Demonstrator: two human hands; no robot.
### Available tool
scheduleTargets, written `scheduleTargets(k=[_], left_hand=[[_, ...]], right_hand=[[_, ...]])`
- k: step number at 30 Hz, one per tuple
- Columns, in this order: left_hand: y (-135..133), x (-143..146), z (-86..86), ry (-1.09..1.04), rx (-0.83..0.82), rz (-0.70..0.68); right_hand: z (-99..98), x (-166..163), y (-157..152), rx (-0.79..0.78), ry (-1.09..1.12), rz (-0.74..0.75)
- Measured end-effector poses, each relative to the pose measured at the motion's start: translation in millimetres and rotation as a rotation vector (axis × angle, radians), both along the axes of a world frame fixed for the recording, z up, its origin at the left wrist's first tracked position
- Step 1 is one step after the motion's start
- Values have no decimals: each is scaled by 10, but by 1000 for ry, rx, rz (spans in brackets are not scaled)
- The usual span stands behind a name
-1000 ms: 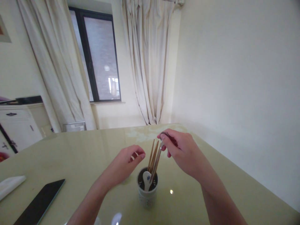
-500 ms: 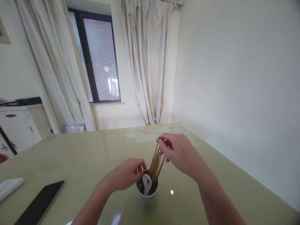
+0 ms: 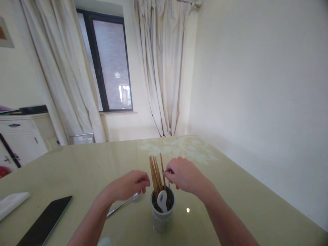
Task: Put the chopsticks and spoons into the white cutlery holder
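Note:
A white patterned utensil cup [image 3: 162, 218] stands on the pale green glass table [image 3: 230, 198]. It holds several wooden chopsticks [image 3: 155, 172] and a white ceramic spoon [image 3: 162, 200]. My right hand [image 3: 183, 176] is just above the cup's right rim, pinching the top of a thin metal utensil [image 3: 168, 172] whose lower part is down in the cup. My left hand [image 3: 129, 185] hovers left of the cup with curled fingers. Its fingertips are at the bowl end of a metal spoon [image 3: 123, 204] lying on the table.
A black tablet [image 3: 44, 220] and a folded white cloth [image 3: 12, 201] lie at the table's left. The wall runs along the right side. Behind the table are a curtained window [image 3: 110, 65] and a white cabinet [image 3: 17, 136].
My right hand has moved down and lowered the metal utensil into the cup. The chopsticks now lean left instead of right. My left hand left the cup's rim for the metal spoon.

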State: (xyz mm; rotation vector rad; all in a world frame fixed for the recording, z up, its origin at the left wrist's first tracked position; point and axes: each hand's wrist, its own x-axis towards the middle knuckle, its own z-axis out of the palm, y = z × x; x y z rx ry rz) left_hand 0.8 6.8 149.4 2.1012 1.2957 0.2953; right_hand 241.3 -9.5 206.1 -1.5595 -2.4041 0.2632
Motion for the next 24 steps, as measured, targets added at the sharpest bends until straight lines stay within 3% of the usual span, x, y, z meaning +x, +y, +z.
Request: scheduleTargets(k=[4,8,12,15,17,22,24], left_hand=[[221,-214,-351,202,109,163],[349,-218,-687,304,60,197],[394,-162,-795,270,25,198],[394,-213,-711,250,-5,213],[350,-280,-566,186,-35,194],[36,-286,38,-445,-235,28],[-112,-169,267,-637,-127,40]], right_hand=[[-32,-12,40,-1,5,11],[14,39,19,-1,2,-24],[93,128,-33,48,29,-60],[147,174,-68,106,100,-88],[180,173,-89,141,169,-85],[218,47,-165,200,393,56],[202,-35,-206,164,516,147]])
